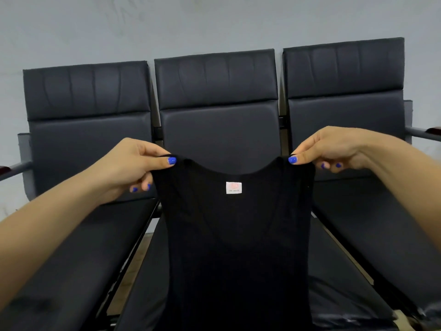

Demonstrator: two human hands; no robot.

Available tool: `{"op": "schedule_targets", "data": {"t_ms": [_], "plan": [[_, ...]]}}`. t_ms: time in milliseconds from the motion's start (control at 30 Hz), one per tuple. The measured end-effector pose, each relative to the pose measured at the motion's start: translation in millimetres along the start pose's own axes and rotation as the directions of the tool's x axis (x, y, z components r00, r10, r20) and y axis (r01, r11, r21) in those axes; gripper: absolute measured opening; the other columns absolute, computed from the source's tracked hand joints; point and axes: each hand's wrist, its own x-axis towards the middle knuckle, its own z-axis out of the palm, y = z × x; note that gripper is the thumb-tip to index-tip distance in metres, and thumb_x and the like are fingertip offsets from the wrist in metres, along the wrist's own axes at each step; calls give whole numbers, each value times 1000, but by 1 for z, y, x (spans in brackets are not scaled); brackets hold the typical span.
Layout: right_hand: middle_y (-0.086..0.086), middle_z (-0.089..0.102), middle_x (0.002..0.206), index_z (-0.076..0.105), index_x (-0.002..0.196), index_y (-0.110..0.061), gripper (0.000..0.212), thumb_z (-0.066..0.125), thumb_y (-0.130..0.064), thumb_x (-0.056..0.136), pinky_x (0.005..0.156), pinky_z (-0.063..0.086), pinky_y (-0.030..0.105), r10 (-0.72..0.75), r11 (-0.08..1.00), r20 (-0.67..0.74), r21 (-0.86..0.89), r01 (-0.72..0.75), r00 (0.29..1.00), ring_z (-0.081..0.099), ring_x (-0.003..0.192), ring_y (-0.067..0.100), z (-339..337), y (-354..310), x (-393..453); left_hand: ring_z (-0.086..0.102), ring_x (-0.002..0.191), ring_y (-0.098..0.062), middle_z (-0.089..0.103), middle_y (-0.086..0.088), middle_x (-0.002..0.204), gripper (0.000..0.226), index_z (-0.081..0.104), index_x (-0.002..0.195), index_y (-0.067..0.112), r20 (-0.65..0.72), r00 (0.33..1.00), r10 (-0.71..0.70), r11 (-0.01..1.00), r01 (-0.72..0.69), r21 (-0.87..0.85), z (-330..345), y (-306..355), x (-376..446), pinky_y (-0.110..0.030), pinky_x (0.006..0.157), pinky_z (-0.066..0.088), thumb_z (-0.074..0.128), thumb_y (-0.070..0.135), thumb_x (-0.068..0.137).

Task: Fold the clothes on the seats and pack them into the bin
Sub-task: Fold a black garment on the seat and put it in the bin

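A black sleeveless top (236, 247) hangs upright in front of the middle seat (219, 130), its scooped neckline up and a small white label (233, 188) showing below the neck. My left hand (136, 168) pinches the top's left shoulder between thumb and fingers. My right hand (327, 151) pinches the right shoulder the same way. The garment hangs down past the bottom edge of the view and hides most of the middle seat cushion. No bin is in view.
A row of three dark padded seats stands against a pale wall: left seat (88, 144), middle one, right seat (346, 103). Metal armrests stick out at the far left (14, 168) and far right (422, 133). Floor shows through the gaps between cushions.
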Motion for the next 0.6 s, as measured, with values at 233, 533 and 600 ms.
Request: {"op": "schedule_targets", "data": {"t_ms": [233, 533, 600], "plan": [[11, 59, 92, 55, 90, 1, 9, 50, 9, 92, 44, 57, 35, 155, 905, 23, 398, -151, 988, 65, 72, 30, 23, 0, 97, 69, 53, -16, 64, -16, 81, 6, 65, 90, -3, -70, 989, -133, 963, 112, -244, 29, -32, 99, -20, 53, 57, 65, -2, 85], [13, 61, 96, 55, 110, 1, 18, 53, 3, 92, 67, 58, 41, 158, 896, -249, 443, -33, 955, 63, 79, 30, 87, 44, 245, 67, 82, -24, 65, -12, 92, 14, 62, 78, 13, -316, 922, -222, 964, 158, -216, 94, -127, 221, -32, 73, 58, 63, 3, 88], [16, 64, 106, 59, 94, -7, 6, 57, -3, 90, 80, 57, 41, 151, 910, -379, 414, 21, 913, 65, 90, 31, 105, 56, 280, 67, 86, -23, 65, -8, 86, 17, 61, 75, 17, -366, 908, -205, 971, 141, -193, 109, -148, 248, -37, 83, 56, 63, 6, 89]]}}
